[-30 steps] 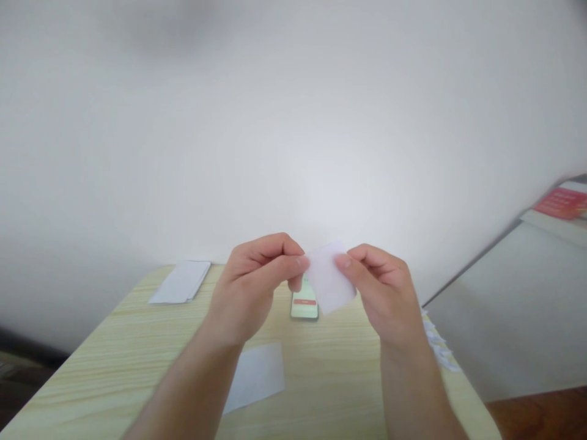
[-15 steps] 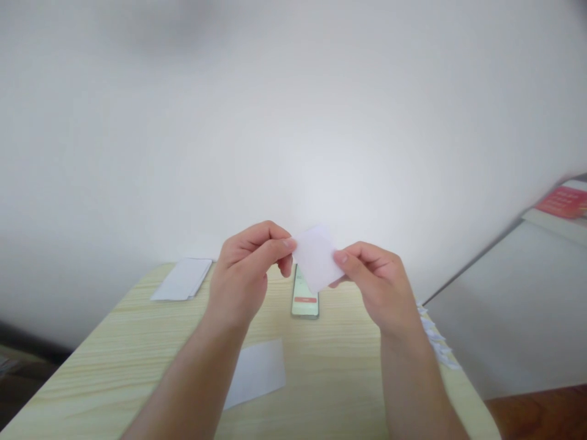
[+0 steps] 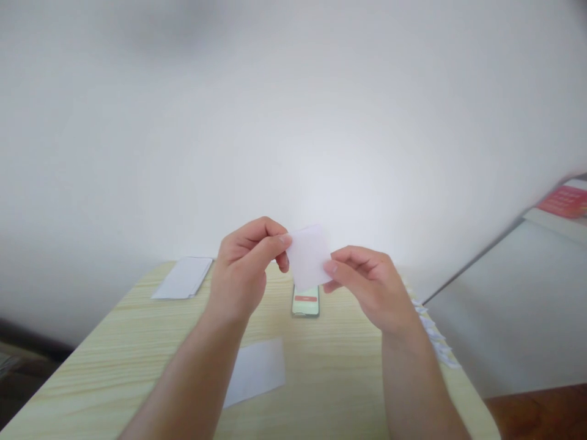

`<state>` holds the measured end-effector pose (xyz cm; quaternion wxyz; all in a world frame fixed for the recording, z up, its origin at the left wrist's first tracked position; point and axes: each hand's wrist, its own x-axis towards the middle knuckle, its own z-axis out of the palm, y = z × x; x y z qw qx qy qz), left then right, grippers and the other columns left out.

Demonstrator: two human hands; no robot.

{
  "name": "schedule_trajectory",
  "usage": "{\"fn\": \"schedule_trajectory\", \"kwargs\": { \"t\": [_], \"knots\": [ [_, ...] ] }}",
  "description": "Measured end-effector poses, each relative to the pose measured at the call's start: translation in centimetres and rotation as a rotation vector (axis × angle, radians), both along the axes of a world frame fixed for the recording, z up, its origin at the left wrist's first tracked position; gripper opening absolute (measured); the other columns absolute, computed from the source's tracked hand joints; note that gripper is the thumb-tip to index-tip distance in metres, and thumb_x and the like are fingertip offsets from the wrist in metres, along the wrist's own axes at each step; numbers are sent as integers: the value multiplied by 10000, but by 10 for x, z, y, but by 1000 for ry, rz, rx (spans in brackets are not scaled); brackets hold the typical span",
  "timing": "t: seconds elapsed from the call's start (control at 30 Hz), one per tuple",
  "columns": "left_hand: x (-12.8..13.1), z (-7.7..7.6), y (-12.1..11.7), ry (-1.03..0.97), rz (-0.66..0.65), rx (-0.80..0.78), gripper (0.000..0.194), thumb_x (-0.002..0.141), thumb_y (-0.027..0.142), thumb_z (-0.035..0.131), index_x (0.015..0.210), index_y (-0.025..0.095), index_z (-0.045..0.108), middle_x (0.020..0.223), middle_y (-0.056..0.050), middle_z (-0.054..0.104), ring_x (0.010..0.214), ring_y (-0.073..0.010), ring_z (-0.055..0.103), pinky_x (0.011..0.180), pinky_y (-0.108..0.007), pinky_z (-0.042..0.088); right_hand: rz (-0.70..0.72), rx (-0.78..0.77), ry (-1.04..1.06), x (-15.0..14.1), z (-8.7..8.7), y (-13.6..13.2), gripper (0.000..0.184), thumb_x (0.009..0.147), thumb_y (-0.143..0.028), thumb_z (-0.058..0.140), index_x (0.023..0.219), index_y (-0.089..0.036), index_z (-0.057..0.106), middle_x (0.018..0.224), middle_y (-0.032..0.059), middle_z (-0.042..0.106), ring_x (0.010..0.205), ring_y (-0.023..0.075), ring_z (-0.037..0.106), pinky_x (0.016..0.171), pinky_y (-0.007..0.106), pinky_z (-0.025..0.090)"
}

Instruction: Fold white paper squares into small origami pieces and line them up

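Note:
A small white piece of paper (image 3: 309,258), roughly square, is held up above the table between both hands. My left hand (image 3: 247,266) pinches its left edge between thumb and fingers. At its lower right edge, my right hand (image 3: 367,281) grips it the same way. Below and partly behind the paper lies a phone (image 3: 305,305) with its screen lit; the paper covers the phone's upper part. Another white sheet (image 3: 259,370) lies flat on the table by my left forearm, which hides part of it.
A stack of white paper (image 3: 183,278) sits at the table's back left. Several small folded white paper pieces (image 3: 435,336) line the right edge of the wooden table (image 3: 334,379). A white wall rises behind. To the right stands a pale cabinet-like surface (image 3: 518,305) with a red item (image 3: 564,201) on top.
The paper has turned a little and shifted left, now more upright. My right hand has moved slightly left with it, and my left hand slightly up and left.

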<state>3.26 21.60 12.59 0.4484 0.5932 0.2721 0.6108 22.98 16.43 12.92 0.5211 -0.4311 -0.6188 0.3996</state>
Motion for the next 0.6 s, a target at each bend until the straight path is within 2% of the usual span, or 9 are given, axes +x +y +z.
{"fn": "schedule_trajectory", "kwargs": {
  "t": [0.13, 0.23, 0.4, 0.6],
  "knots": [
    [0, 1, -1, 83, -72, -8, 191, 916, 204, 649, 727, 182, 661, 591, 7, 595, 616, -132, 541, 608, -271, 407, -16, 66, 36, -4, 0, 1, 228, 950, -376, 714, 806, -205, 758, 749, -5, 743, 707, 135, 672, 654, 246, 539],
    [1, 1, -2, 72, -85, -20, 186, 926, 238, 664, 750, 179, 664, 621, 4, 606, 638, -131, 556, 614, -263, 433, -51, 101, 40, -4, 0, 1, 252, 944, -366, 724, 751, -203, 733, 700, -15, 713, 664, 124, 635, 624, 239, 508],
    [6, 2, -4, 113, -167, -55, 153, 884, 326, 755, 873, 178, 719, 759, -21, 684, 693, -146, 615, 621, -260, 493, -155, 106, 74, -5, -2, 4, 257, 921, -399, 743, 751, -206, 744, 671, -11, 696, 631, 133, 614, 589, 247, 495],
    [8, 3, -9, 179, -205, -77, 150, 906, 320, 742, 898, 175, 709, 803, -36, 721, 695, -137, 618, 584, -237, 462, -134, 76, 164, -5, -7, 5, 147, 900, -352, 769, 975, -226, 772, 739, -6, 734, 634, 131, 622, 573, 244, 485]
  ]
}}
